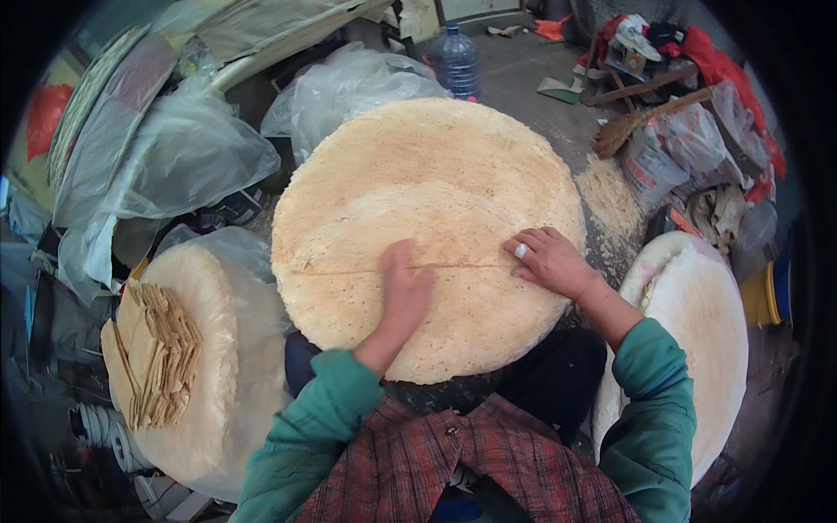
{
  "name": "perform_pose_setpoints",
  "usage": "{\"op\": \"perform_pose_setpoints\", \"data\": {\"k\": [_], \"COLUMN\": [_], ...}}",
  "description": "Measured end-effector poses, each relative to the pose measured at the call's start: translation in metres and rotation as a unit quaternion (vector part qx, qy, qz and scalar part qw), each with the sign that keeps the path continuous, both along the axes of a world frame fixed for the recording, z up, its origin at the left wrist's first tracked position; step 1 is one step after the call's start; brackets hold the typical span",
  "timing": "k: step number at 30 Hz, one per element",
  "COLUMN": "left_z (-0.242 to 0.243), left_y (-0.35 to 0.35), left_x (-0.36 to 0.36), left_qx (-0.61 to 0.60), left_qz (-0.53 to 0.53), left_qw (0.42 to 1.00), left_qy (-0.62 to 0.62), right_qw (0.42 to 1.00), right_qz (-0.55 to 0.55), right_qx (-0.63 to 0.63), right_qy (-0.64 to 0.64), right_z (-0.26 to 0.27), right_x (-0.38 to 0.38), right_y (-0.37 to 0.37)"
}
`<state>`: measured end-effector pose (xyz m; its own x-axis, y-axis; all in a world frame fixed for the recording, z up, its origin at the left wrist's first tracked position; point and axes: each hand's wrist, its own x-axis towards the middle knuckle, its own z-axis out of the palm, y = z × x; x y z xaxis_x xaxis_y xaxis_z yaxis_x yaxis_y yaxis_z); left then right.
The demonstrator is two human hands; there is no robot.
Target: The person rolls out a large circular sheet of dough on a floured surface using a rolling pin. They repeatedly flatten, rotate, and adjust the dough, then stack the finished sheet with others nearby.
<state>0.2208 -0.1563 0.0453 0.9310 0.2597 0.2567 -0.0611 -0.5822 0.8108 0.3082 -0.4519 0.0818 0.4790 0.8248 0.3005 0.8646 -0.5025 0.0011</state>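
A stack of large, round, thin flatbreads point(425, 144) lies in front of me, tan and speckled, with rough edges. A straight crease or edge line runs across its middle. My left hand point(405, 281), blurred, is over that line with thumb and fingers apart; whether it touches the bread cannot be told. At the right end of the line my right hand point(552, 261) rests on the bread, its fingers spread and a ring point(521, 250) on one of them. Neither hand visibly holds anything.
Left, a plastic-covered round stack point(203, 366) bears folded brown flatbread pieces point(153, 353). Another pale round stack point(700, 353) stands right. Plastic sheeting point(353, 85) and a blue water bottle point(456, 62) are behind. Crumbs point(611, 196), a straw broom point(618, 134) and bags point(657, 160) lie at right.
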Motion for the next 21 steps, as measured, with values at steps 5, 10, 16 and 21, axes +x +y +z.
{"op": "perform_pose_setpoints", "data": {"k": [5,10,16,21], "left_z": [0.026,0.02,0.028,0.025], "left_y": [0.053,0.089,0.1,0.098], "left_x": [-0.023,0.011,0.026,0.013], "left_qx": [-0.516,-0.562,-0.52,-0.511], "left_qz": [0.208,0.236,0.316,0.293], "left_qw": [0.828,0.788,0.785,0.802], "left_qy": [0.074,0.087,0.115,0.095], "right_qw": [0.995,0.994,0.978,0.992], "right_qz": [0.006,0.058,-0.017,-0.041], "right_qx": [-0.072,-0.085,-0.122,-0.086], "right_qy": [-0.067,-0.048,-0.168,-0.085], "right_z": [-0.003,0.011,0.011,0.005], "right_x": [-0.003,-0.001,-0.006,0.014], "right_y": [0.009,0.009,0.018,0.018]}}
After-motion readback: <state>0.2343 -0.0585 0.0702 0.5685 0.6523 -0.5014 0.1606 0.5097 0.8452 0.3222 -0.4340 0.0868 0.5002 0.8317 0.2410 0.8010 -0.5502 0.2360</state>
